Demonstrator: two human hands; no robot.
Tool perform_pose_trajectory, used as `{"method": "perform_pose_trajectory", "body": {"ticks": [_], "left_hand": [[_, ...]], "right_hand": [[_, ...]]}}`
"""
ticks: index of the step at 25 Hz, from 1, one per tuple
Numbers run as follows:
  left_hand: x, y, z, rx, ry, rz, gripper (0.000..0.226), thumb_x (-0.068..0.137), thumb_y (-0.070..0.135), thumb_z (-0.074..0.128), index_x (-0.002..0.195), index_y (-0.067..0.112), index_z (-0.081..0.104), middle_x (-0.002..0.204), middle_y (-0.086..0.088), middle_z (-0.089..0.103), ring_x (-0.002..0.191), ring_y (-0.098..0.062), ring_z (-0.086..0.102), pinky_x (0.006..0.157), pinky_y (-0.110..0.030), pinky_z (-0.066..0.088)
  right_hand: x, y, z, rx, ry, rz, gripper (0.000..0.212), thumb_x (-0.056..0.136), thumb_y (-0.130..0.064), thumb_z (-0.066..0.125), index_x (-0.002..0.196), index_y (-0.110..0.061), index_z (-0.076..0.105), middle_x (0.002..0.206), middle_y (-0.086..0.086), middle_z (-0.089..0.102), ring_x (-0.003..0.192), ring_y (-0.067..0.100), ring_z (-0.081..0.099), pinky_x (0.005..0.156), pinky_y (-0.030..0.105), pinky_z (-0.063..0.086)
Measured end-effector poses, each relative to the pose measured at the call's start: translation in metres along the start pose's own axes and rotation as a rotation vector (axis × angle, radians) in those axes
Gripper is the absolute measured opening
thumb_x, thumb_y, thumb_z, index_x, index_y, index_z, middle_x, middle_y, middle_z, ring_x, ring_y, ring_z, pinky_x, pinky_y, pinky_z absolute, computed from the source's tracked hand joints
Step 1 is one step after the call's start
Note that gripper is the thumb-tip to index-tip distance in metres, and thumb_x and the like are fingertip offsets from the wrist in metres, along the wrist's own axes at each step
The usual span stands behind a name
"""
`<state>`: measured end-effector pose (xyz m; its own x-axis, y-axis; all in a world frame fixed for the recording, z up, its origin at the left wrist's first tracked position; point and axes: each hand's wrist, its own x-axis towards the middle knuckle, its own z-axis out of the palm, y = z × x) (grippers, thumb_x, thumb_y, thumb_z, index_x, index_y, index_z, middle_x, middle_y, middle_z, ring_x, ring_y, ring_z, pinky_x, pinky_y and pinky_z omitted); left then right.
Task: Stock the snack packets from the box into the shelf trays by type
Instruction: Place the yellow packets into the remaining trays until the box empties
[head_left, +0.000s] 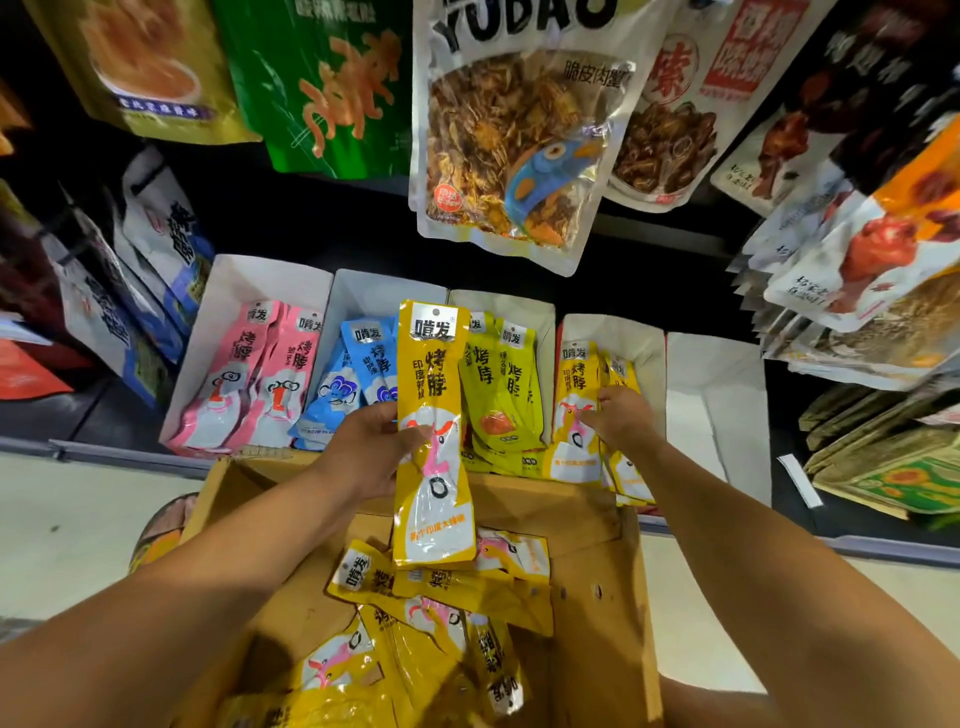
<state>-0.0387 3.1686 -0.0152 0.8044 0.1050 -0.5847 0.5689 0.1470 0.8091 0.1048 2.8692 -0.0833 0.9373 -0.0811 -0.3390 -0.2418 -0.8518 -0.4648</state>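
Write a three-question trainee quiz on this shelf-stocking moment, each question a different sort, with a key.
1. True or false: the left hand holds a yellow packet.
2. The right hand is at which tray? A pink tray; B blue tray; C yellow tray.
3. Fill in: the white tray furthest right holds ____ packets.

Key: 1 true; 2 C; 3 no.

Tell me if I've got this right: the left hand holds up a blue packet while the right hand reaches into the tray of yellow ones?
Not quite. In the head view the left hand holds a yellow packet, not blue. The right hand does reach into the yellow packets' tray.
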Motion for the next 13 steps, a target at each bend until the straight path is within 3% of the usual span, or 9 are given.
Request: {"method": "perform_pose_trajectory", "body": {"ticks": [3,5,8,13], "left_hand": [[-0.002,0.0,0.001,0.008,-0.006,-0.012,0.016,0.101,0.01,0.063,0.114,0.011,0.071,0.115,-0.018,0.074,0.098,-0.035,0.071,0.082,-0.051,0.059],[-0.005,0.003,0.003,-0.008,-0.015,-0.018,0.013,0.101,0.01,0.062,0.111,0.012,0.07,0.111,-0.015,0.076,0.096,-0.032,0.072,0.076,-0.043,0.062],[-0.013,0.01,0.006,-0.011,-0.013,-0.023,0.01,0.102,0.012,0.06,0.104,0.016,0.069,0.102,-0.008,0.076,0.083,-0.021,0.072,0.06,-0.031,0.062],[-0.015,0.011,0.011,-0.034,-0.037,-0.046,0.017,0.105,0.009,0.053,0.112,0.015,0.069,0.116,-0.014,0.075,0.096,-0.028,0.073,0.063,-0.033,0.062]], "right_hand": [[-0.002,-0.005,-0.009,-0.048,-0.034,-0.018,0.047,0.089,-0.025,0.074,0.127,0.0,0.061,0.115,0.016,0.067,0.1,0.032,0.064,0.078,0.032,0.047],[-0.006,-0.009,-0.016,-0.095,-0.054,-0.038,0.062,0.088,-0.028,0.075,0.139,-0.002,0.051,0.134,0.017,0.06,0.116,0.033,0.061,0.086,0.028,0.044],[-0.03,-0.03,-0.02,-0.178,-0.089,-0.176,0.059,0.093,-0.03,0.068,0.143,-0.007,0.048,0.134,0.017,0.06,0.121,0.031,0.059,0.092,0.03,0.045],[-0.106,-0.091,0.002,0.043,-0.257,-0.369,0.073,0.082,-0.055,0.073,0.144,-0.035,0.041,0.129,-0.005,0.055,0.1,0.015,0.066,0.086,0.035,0.056]]}}
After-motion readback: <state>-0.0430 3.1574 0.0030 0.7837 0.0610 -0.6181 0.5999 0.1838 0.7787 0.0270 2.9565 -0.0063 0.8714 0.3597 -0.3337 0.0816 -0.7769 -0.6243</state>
